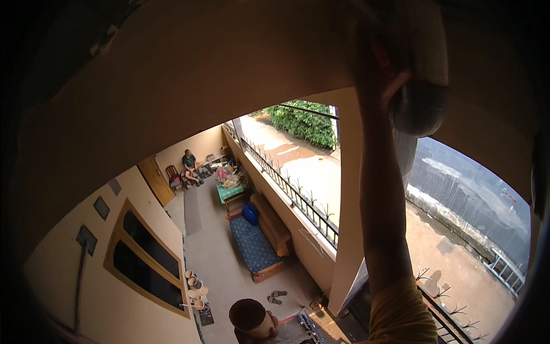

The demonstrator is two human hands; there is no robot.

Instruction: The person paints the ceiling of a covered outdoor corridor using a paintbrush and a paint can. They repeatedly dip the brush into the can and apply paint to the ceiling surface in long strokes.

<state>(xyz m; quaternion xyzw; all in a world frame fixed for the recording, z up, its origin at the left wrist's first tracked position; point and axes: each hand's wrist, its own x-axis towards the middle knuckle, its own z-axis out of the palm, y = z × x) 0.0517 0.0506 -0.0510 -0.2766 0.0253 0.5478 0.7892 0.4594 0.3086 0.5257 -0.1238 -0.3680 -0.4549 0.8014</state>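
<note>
My right arm, in a yellow sleeve, reaches up to the shadowed ceiling at the right. My right hand is closed around something with a small orange-red part; the rest of it is dark and hard to make out. Right beside the hand is a pale cylindrical fixture with a dark, rounded lower end. My left hand is not in view.
Below me another person's head appears. A second person sits at the far end. The porch holds a blue-cushioned daybed, a green-topped table with items, sandals and cups and containers. A spiked railing edges it.
</note>
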